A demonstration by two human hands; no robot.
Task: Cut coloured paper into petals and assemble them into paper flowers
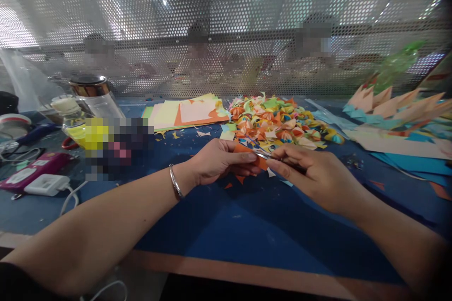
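My left hand is closed on a piece of orange paper, thumb on top and fingers beneath. A silver bracelet circles that wrist. My right hand is closed round small scissors; their metal blades lie against the orange paper, and the handles are mostly hidden by my fingers. Both hands are close together above the blue table. Orange and white paper scraps lie just under them. Right behind the hands rises a pile of colourful cut and folded paper pieces.
Stacked paper sheets lie back left. A bottle of yellow liquid, a clear flask, a purple power strip and a white charger stand left. Peach and blue folded paper fills the right. A perforated screen closes the back.
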